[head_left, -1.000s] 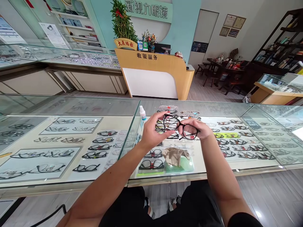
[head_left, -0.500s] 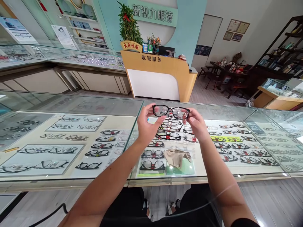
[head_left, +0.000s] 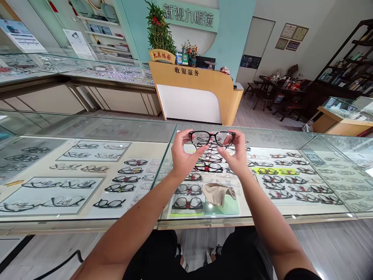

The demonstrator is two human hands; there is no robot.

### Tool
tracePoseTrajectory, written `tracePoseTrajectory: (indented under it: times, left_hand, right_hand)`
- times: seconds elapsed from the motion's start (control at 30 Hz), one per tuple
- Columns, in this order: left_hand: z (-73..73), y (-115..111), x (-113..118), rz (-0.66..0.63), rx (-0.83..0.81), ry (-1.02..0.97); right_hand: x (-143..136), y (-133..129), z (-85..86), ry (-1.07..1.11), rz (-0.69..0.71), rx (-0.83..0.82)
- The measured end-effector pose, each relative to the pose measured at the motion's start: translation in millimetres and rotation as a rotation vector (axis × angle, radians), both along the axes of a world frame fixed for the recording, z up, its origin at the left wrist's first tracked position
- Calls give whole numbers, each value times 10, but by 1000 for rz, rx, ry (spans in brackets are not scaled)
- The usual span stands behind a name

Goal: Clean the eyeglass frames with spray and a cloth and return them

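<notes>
A pair of black-framed eyeglasses is held up above the glass display counter, its lenses side by side. My left hand grips the left end of the frame, thumb below the lens and fingers behind. At the other end, my right hand is closed on the frame, its thumb under the right lens. Below them, under the glass or on it, I cannot tell which, a beige cloth lies crumpled on a pale green sheet. Two dark eyeglasses lie left of the cloth.
Rows of eyeglasses fill the glass counter on both sides of my arms. Beyond it stands a wooden cashier desk with a plant. A dark table with chairs is at the far right.
My right hand has shifted its grip, its thumb moving inward from the side of the frame to beneath the right lens. The eyeglasses have moved only slightly and look more level.
</notes>
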State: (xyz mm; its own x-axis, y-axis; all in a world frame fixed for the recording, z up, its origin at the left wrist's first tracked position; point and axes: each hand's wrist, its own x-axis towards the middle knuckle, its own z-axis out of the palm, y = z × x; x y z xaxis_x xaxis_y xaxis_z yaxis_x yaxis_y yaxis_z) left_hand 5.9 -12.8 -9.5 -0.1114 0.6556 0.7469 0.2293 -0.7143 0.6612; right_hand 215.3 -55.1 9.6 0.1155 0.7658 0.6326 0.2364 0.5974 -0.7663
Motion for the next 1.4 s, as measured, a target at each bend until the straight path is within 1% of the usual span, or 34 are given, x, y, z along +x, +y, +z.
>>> tracePoseTrajectory:
  times: [0.27, 0.37, 0.5, 0.6, 0.7, 0.83, 0.97, 1.1, 1.27, 1.4]
  left_hand:
    - [-18, 3, -21, 103, 51, 39]
    - [3, 1, -23, 126, 81, 46]
    - [45, -1, -22, 171, 174, 71]
    - [66, -2, -22, 203, 223, 99]
    - [73, -4, -27, 205, 245, 114]
    - [64, 0, -38, 198, 222, 149]
    - [51, 15, -34, 180, 159, 177]
    - [36, 29, -23, 148, 127, 166]
    - [1, 57, -25, 136, 90, 167]
    - [-29, 106, -29, 143, 57, 162]
  right_hand:
    - [-34, 39, -103, 5, -20, -33]
    - [-37, 71, -129, 33, 0, -62]
    - [-42, 106, -158, 64, 39, -84]
    - [-43, 126, -174, 60, 31, -80]
    - [-36, 141, -189, 45, 9, -68]
    - [-29, 147, -201, 32, -35, -33]
    - [-33, 132, -189, -1, -140, 33]
    - [-36, 119, -174, -43, -227, 56]
    - [-33, 137, -192, -72, -260, 49]
    - [-29, 178, -231, -56, -246, 41]
